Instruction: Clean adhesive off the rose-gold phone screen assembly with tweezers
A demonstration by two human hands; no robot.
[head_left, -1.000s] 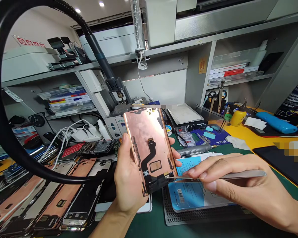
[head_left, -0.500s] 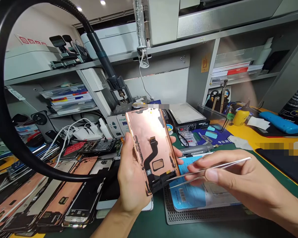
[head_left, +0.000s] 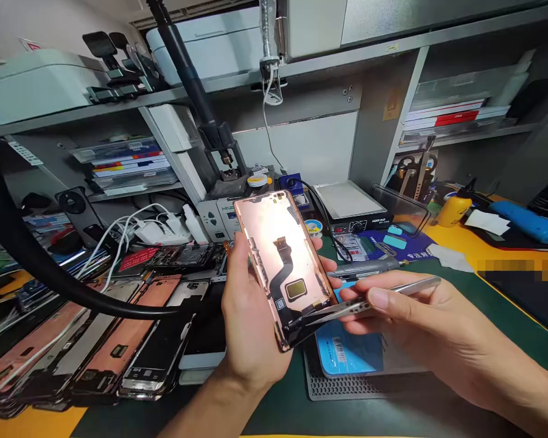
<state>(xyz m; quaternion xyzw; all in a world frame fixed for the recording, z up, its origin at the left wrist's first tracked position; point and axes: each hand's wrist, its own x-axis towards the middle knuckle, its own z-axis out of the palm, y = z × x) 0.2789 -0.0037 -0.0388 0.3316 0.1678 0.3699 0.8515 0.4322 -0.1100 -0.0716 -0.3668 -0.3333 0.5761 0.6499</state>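
A copper-coloured phone screen assembly (head_left: 274,243) with a black flex cable (head_left: 281,267) is held up, tilted, at the centre. My left hand (head_left: 251,316) is closed round it from below, thumb on the left edge and fingertips showing at the right edge. Metal tweezers (head_left: 360,307) are pinched in my right hand (head_left: 406,313). Their tips reach the black strip at the assembly's lower end; whether they grip it I cannot tell.
Several phone parts (head_left: 119,353) lie in a row at the left. A blue package (head_left: 347,353) rests on a grey perforated mat (head_left: 342,387) below my right hand. A thick black ring (head_left: 95,304) arches over the left side. Behind stands a flat heating unit (head_left: 354,210).
The tweezers have turned and their tips moved left onto the assembly's black lower end. The assembly sits slightly further right, and the camera view has shifted.
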